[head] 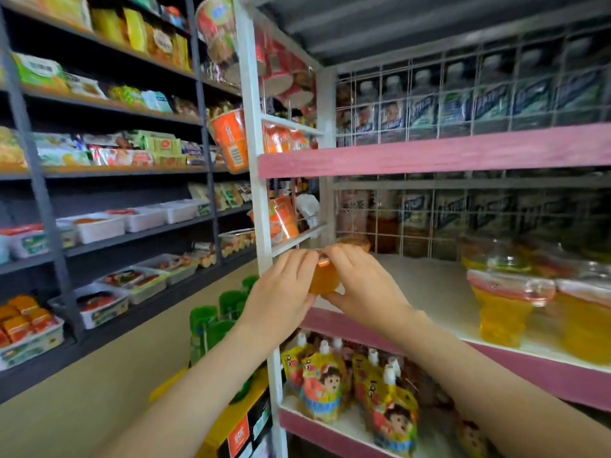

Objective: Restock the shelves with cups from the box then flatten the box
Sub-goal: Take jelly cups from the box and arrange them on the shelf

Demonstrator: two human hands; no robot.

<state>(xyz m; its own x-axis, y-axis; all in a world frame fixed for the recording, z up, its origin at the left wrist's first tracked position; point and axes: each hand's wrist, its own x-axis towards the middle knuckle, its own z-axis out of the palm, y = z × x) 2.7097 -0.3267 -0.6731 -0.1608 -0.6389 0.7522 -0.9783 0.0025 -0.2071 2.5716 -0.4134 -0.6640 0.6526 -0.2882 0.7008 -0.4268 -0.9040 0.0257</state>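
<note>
An orange jelly cup (323, 280) is held between both hands at the left front corner of the white middle shelf (429, 285). My left hand (281, 292) curls round its left side and my right hand (358, 282) grips its right side and bottom. Another orange cup (355, 243) stands just behind on the shelf. Several yellow cups with clear lids (506, 302) stand at the shelf's right. A yellow and black box (238, 428) sits low between my arms, mostly hidden.
A white upright post (261, 206) stands just left of the hands. Pink shelf edges (429, 153) run above and below. Drink pouches (324, 385) fill the lower shelf. Green bottles (215, 325) stand on the floor. Snack shelves (99, 173) line the left wall.
</note>
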